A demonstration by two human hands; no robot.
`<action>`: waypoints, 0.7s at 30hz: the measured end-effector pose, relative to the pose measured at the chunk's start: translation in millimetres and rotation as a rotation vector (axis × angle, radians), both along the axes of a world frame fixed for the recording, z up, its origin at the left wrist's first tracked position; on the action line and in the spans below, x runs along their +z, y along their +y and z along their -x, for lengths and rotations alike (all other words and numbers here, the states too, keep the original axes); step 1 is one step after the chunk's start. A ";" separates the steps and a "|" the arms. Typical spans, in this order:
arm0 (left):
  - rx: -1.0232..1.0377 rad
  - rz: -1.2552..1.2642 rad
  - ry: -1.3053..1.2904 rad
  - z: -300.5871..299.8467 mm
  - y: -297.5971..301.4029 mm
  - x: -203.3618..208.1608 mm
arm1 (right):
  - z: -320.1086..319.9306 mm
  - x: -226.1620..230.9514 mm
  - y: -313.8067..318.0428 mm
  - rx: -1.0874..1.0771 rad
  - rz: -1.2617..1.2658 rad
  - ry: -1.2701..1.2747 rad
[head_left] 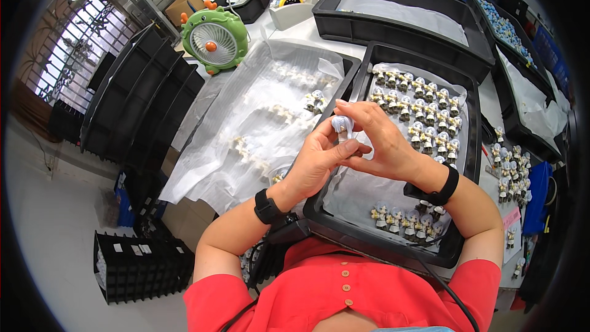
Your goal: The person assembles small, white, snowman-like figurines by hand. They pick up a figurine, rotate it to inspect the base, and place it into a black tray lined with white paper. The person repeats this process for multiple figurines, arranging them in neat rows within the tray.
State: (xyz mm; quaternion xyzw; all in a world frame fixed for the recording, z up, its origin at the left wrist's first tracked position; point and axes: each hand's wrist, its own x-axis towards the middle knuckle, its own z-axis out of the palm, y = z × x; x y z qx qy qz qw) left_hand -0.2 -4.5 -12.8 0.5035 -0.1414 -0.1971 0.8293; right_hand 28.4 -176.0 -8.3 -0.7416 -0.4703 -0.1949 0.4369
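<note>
Head view: left hand (316,161) and right hand (388,141) together grasp a pale-haired figurine (342,125) above the left rim of a black tray (472,135) bearing figurine rows (424,109); leftward, white sheeting (206,163) veils others, a green fan (236,38) standing beyond.

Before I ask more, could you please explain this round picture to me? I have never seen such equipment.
One fisheye camera, worn on a person's head, looks down here, so straight edges bend near the rim. There is no machine, only two bare hands. The left hand holds a small pale-haired figurine; the right hand curves around it. Below, a black tray carries rows of similar figurines. To its left, thin white sheeting covers more. A green fan stands beyond.
</note>
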 end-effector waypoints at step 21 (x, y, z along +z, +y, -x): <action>0.053 0.075 0.002 0.9 2.3 9.3 | 0.1 8.4 -2.6 -0.084 -0.062 -0.052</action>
